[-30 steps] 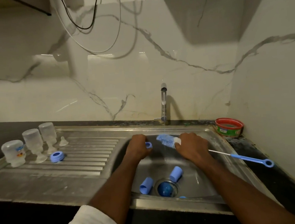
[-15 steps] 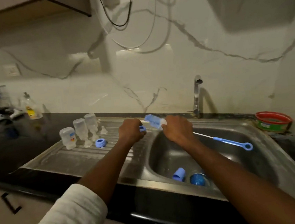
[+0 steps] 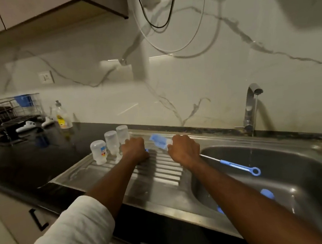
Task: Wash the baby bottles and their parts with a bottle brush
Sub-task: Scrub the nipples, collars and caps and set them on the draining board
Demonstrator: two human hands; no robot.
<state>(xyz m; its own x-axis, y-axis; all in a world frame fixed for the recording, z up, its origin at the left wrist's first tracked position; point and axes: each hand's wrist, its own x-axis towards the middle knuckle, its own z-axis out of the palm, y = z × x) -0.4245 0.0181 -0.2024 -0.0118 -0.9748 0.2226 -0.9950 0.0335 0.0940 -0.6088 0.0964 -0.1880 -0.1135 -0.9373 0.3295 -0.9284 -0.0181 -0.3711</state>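
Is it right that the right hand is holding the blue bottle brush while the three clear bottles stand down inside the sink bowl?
Not quite. The head view shows the three clear plastic baby bottles standing on the ridged steel draining board, not in the bowl. The right hand does hold the blue bottle brush.

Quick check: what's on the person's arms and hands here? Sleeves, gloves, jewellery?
The left arm wears a light, off-white fabric sleeve pushed up, leaving the forearm bare. The right arm is bare as far as the frame shows, no sleeve visible. The left hand and right hand are bare: no gloves, and no watch, ring or bracelet in view.
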